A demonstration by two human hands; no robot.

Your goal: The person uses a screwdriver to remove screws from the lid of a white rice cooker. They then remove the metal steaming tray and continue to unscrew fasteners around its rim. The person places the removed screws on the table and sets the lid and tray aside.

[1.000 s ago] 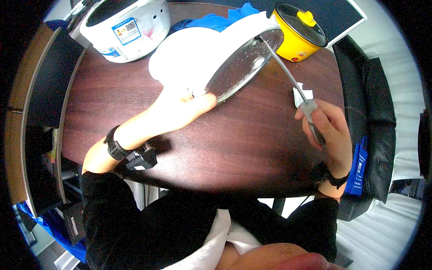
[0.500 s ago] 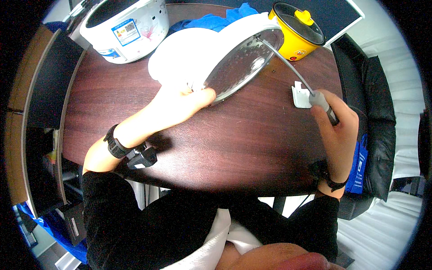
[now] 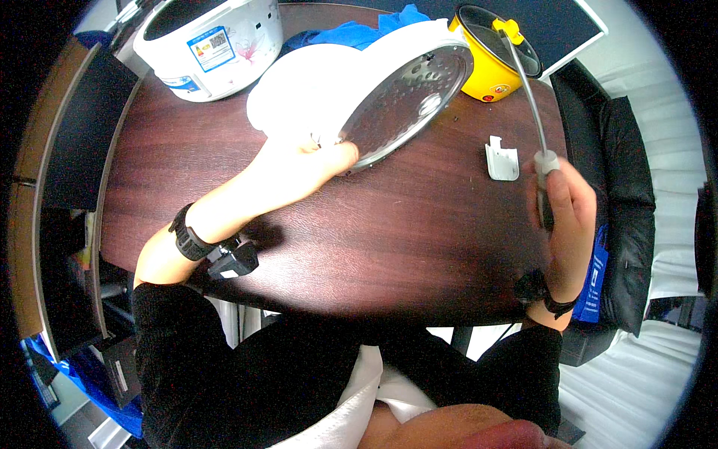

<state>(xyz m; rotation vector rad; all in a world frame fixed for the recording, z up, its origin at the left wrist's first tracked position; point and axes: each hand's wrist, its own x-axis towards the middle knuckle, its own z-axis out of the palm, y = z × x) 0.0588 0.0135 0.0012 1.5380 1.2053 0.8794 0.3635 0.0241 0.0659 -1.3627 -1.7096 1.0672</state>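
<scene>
At the left, my left hand (image 3: 323, 159) is closed on the near edge of a white appliance lid (image 3: 366, 86), tilted so its dimpled metal inner plate (image 3: 407, 108) shows. Much of the white shell is washed out by glare. My right hand (image 3: 574, 206) grips a long screwdriver (image 3: 532, 105) by its grey and black handle. The shaft points away from me, apart from the lid; in the picture its tip overlaps the yellow knob of a pot. A small white plastic piece (image 3: 502, 162) lies on the table beside the screwdriver handle.
The brown table (image 3: 359, 239) carries a white flower-patterned cooker body (image 3: 250, 60) at far left. A yellow pot (image 3: 490, 86) with a dark lid stands at far right. Blue cloth (image 3: 359, 34) lies behind the lid. A black sofa (image 3: 628, 187) is at the right.
The screwdriver tip has come off the lid's metal plate and swung right and up. My right hand has shifted slightly and turned the shaft more upright. My left hand and the lid are nearly unmoved.
</scene>
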